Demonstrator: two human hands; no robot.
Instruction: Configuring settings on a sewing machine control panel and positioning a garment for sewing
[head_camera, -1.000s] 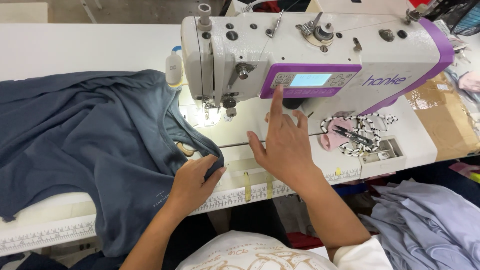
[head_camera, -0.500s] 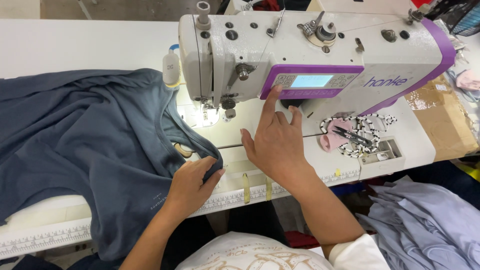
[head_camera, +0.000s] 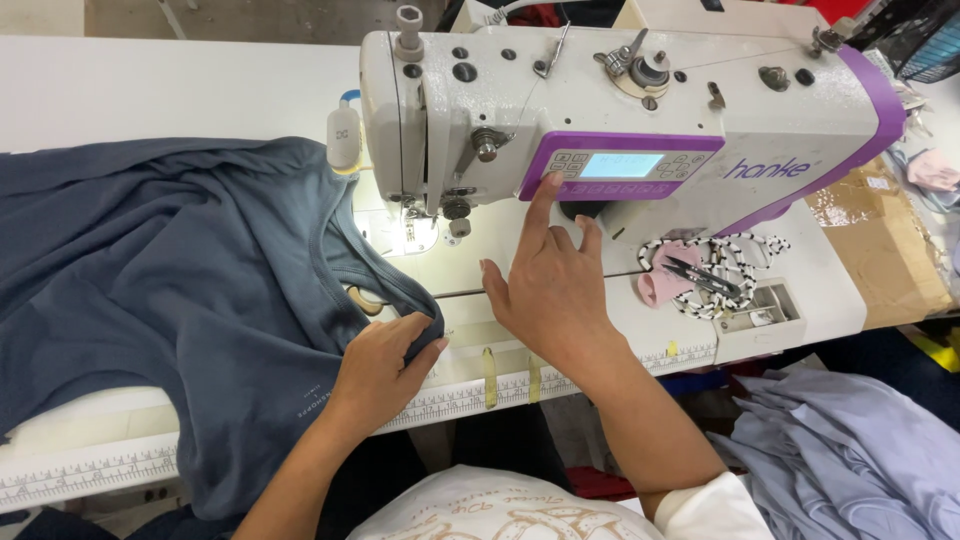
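Blue-grey garment (head_camera: 170, 300) first: biggest thing we handle, spread over the white table (head_camera: 150, 90) from 9 o'clock toward centre, its lower edge hanging off the near side at 7 o'clock. Neckline edge points at the needle area, short of the presser foot as far as we can tell.

Sewing machine (head_camera: 620, 110) next, white body with purple trim, filling 12 to 2 o'clock. Lit work light shines on the plate under the needle at about 11 o'clock from our right hand.

Pale blue fabric pile (head_camera: 850, 460) sits at 4 o'clock, off the table, apart from both hands.

Right hand (head_camera: 550, 290) is at centre, index finger stretched up and touching the lower edge of the control panel (head_camera: 620, 170); other fingers loosely curled, spread a little, holding nothing. For a clean press we judge one fingertip only, straight on the button, wrist off the cloth.

Left hand (head_camera: 385, 365) at 7 o'clock from the right hand, fingers and thumb pinched shut on the garment's edge near the neckline. We judge it best to keep that pinch firm and flat so the edge does not slide while the other hand is busy.

Small scissors (head_camera: 700, 275) lie on a black-and-white cord at 3 o'clock, well apart from both hands.
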